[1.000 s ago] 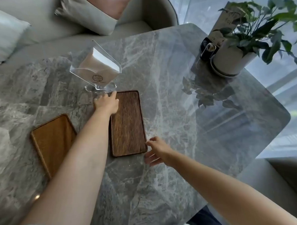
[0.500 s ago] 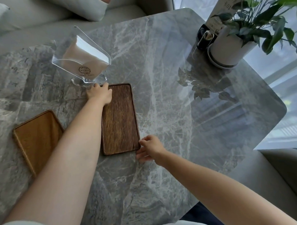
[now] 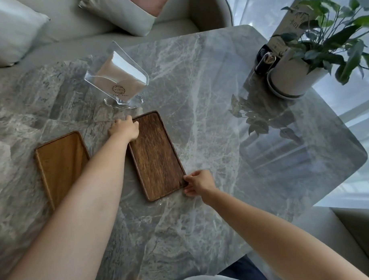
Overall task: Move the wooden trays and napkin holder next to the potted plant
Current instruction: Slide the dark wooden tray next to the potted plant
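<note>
A dark wooden tray [image 3: 157, 155] lies flat on the grey marble table [image 3: 211, 124]. My left hand [image 3: 125, 128] grips its far left corner, and my right hand [image 3: 199, 182] pinches its near right corner. To the left lies a lighter wooden tray [image 3: 59, 162], partly hidden by my left forearm. A clear napkin holder [image 3: 118, 83] with beige napkins stands just beyond the dark tray. The potted plant [image 3: 297, 70], green-leaved in a white pot on a saucer, sits at the table's far right corner.
A small dark item [image 3: 266, 61] and a card stand [image 3: 288, 24] sit right behind the pot. A sofa with cushions [image 3: 121, 14] borders the table's far side. The table edge runs along the right, next to a bright window.
My right hand has closed its fingers onto the dark tray's near right corner. My left hand stays on the far corner. The tray looks slightly rotated; the camera view shifted.
</note>
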